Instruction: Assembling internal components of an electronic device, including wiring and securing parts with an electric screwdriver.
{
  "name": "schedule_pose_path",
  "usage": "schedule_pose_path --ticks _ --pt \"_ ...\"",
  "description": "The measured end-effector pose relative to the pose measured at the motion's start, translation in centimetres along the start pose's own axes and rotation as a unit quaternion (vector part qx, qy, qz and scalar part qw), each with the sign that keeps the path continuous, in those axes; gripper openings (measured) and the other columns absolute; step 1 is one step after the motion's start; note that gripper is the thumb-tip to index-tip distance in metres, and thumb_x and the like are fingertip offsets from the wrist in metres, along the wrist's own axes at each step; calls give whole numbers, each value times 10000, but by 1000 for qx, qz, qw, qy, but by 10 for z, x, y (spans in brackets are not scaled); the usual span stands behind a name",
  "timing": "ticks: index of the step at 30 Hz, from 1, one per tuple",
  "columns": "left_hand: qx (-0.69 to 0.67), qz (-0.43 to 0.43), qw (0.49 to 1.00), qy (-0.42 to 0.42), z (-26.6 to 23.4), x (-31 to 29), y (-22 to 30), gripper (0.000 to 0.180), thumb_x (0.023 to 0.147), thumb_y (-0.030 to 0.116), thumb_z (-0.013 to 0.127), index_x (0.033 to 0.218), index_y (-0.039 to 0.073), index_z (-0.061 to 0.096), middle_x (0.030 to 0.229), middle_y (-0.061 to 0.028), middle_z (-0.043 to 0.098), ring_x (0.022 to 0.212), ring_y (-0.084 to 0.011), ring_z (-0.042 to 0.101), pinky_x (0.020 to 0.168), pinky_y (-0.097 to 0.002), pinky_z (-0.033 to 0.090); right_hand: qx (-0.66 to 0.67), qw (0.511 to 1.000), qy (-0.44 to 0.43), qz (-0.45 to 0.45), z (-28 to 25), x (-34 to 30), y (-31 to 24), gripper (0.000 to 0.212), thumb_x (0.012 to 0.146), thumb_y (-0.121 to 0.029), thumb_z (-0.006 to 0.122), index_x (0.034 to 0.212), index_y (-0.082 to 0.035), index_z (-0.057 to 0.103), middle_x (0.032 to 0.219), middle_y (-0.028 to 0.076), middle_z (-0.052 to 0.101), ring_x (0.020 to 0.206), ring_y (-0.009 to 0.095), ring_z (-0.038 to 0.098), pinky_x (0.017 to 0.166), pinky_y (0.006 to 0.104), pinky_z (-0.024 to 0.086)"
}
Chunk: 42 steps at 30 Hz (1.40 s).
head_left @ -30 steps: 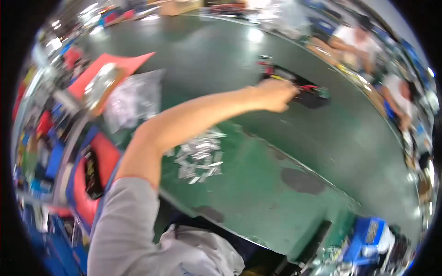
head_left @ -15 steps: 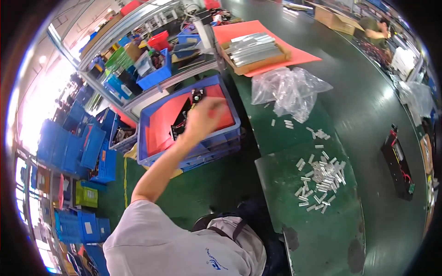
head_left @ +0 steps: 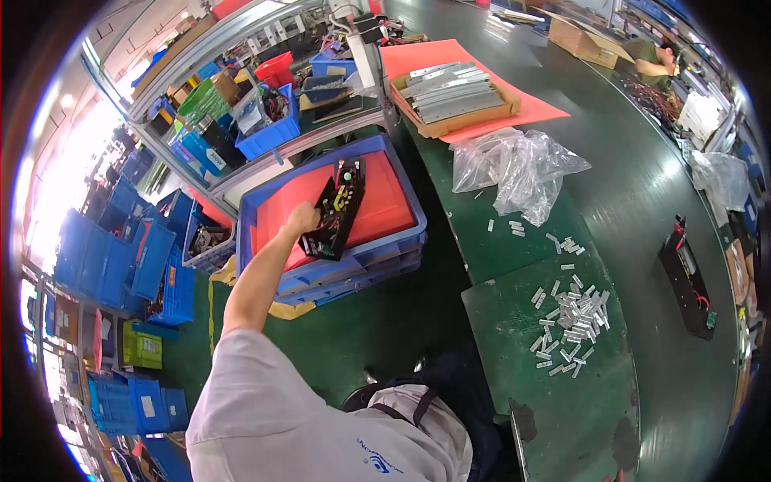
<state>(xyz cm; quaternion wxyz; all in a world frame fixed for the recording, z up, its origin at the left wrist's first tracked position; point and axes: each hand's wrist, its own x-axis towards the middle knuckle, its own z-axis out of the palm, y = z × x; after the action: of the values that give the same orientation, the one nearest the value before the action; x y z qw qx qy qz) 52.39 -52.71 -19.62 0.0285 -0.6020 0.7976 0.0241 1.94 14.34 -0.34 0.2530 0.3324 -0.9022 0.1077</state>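
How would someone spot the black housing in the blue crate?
Find the large blue crate left of the green table. Over its red sheet is a long, open black housing with yellow parts. Unlike the similar black unit on the table, it has the left hand at its left edge.

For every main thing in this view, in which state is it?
Black unit: open-topped, insides exposed, resting on the red sheet.
Left hand: touching this unit; grip unclear.
Blue bin: open, lined with the red sheet.
Second black unit: open-topped, untouched.
Plastic bag: crumpled.
Cardboard tray: open, holding metal bars.
Small metal pieces: loose, scattered.
Cardboard box: flaps open.
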Motion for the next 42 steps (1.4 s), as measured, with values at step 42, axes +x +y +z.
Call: schedule_pose_path --ticks 42 --pt "5 731 664 -159 -154 -278 667 363 1048 326 539 918 28 700 763 -192 675 741 -404 655 661 -501 507 259 844 27 470 33 -69 60 443 1026 -155 633 1439 -25 544 1148 105 683 893 105 602 803 260 488"
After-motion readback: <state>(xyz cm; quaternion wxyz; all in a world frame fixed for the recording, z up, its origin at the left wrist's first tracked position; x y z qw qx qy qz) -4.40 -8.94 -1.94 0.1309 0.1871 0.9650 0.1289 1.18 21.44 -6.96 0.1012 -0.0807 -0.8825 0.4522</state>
